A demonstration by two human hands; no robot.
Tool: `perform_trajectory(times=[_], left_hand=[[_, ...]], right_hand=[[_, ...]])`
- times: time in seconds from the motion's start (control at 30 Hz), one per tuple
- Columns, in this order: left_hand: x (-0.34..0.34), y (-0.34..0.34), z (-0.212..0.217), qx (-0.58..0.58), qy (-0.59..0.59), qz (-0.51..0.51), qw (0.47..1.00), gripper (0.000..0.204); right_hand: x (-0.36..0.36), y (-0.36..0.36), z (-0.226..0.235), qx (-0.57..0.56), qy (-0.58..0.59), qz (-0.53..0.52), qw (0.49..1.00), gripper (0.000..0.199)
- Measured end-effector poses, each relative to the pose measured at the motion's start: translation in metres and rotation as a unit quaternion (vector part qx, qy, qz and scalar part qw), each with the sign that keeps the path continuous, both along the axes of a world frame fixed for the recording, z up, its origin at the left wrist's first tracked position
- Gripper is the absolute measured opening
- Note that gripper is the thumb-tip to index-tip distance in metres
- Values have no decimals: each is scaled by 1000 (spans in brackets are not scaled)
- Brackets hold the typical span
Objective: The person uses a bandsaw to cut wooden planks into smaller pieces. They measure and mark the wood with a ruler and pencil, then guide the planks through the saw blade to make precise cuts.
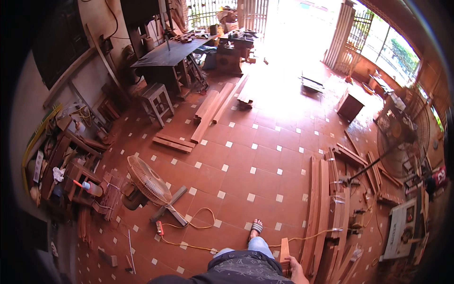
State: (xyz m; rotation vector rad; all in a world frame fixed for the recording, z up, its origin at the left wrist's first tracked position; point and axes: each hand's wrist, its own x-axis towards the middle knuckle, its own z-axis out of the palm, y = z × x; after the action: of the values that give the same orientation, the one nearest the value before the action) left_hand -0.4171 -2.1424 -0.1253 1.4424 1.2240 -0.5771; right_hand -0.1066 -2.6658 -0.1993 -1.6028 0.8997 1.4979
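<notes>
At the lower edge, beside my hip, my right hand (296,270) is closed round a short piece of reddish wood (284,248) that points upward. Part of that piece is hidden by my hand and dark clothing. Just right of this hand lie long wooden planks (320,203), stacked lengthwise on the floor. My left hand does not show. One foot in a striped sandal (257,226) is set forward on the tiles.
A standing fan (149,182) and an orange extension cord (208,226) are at left, the cord running across past my foot. Boards (220,106), a stool (156,102) and a dark worktable (175,54) stand farther back. A large fan (402,132) is at right.
</notes>
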Motion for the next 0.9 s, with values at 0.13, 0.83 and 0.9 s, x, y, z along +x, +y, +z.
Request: perform_trajectory(times=[0.13, 0.83, 0.9], left_hand=[[65, 31, 27, 35, -34, 80, 996, 40], [322, 407, 4, 36, -26, 166, 985, 40], [355, 464, 17, 49, -32, 174, 983, 40]], right_hand=[[159, 129, 65, -45, -36, 94, 994, 44], [477, 620, 149, -3, -47, 164, 985, 55], [498, 666, 129, 6, -31, 160, 987, 55]])
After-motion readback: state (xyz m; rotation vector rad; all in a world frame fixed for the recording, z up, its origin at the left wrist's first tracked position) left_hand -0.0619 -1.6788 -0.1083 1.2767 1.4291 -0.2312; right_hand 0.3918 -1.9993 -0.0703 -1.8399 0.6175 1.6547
